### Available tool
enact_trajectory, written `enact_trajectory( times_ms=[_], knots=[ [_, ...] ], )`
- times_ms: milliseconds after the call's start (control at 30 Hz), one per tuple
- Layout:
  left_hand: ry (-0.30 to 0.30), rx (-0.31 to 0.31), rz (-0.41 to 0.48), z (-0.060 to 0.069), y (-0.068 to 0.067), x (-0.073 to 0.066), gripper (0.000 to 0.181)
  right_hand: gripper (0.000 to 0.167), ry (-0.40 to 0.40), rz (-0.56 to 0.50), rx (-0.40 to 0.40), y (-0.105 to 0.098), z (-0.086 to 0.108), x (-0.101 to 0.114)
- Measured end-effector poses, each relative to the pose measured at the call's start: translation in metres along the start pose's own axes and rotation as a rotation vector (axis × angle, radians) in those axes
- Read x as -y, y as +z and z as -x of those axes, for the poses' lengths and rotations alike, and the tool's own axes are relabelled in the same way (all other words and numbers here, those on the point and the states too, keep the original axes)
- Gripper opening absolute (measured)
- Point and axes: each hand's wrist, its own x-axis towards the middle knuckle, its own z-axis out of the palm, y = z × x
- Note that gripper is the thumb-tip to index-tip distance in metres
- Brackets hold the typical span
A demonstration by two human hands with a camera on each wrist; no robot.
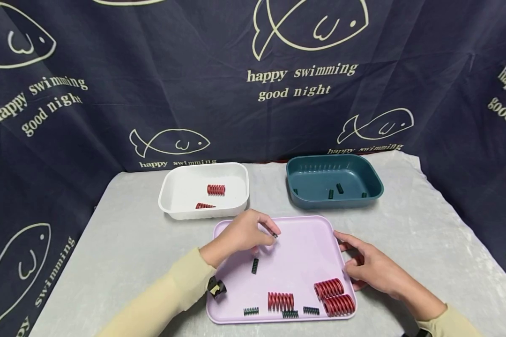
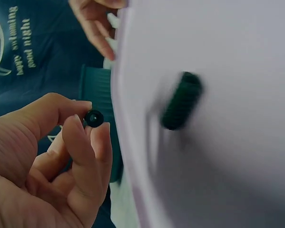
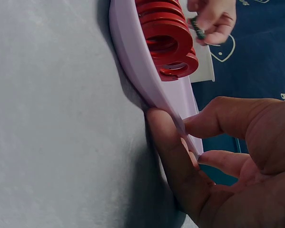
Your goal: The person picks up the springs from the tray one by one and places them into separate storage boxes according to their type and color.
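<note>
My left hand [image 1: 248,230] pinches a small dark green coil spring [image 2: 93,118] above the upper left part of a lilac tray [image 1: 305,252]. Below that hand, another green spring [image 1: 255,266] lies on the tray. With thumb and fingers, my right hand [image 1: 373,267] grips the tray's right rim, as the right wrist view shows up close. Near the tray's front edge lie a large red spring [image 1: 280,301] and small green springs [image 1: 250,311]. Two more red springs [image 1: 339,305] rest side by side in the front right corner.
Behind the tray at left stands a white bin [image 1: 204,213] with two red springs [image 1: 216,189] visible. A teal bin [image 1: 335,204] at back right contains several small green springs [image 1: 339,188]. A dark printed cloth [image 1: 219,103] hangs behind the cloth-covered table [image 1: 122,234].
</note>
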Motion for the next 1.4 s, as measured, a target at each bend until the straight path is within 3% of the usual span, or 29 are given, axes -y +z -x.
enact_trajectory(
  times_ms=[300, 600, 933, 1400],
  knots=[
    [0.030, 0.016, 0.008, -0.029, -0.016, -0.028, 0.016, 0.083, -0.008, 0.002, -0.004, 0.000, -0.001, -0.002],
    [0.022, 0.025, 0.013, -0.058, -0.027, -0.058, 0.016, 0.084, -0.007, -0.010, -0.007, 0.000, -0.001, -0.002],
    [0.100, -0.012, -0.018, -0.085, -0.023, -0.082, 0.012, 0.083, 0.004, -0.015, -0.003, 0.000, -0.002, -0.002],
    [0.106, -0.051, -0.095, -0.121, -0.014, -0.099, 0.010, 0.084, 0.016, -0.007, -0.004, -0.001, -0.002, -0.002]
  ],
)
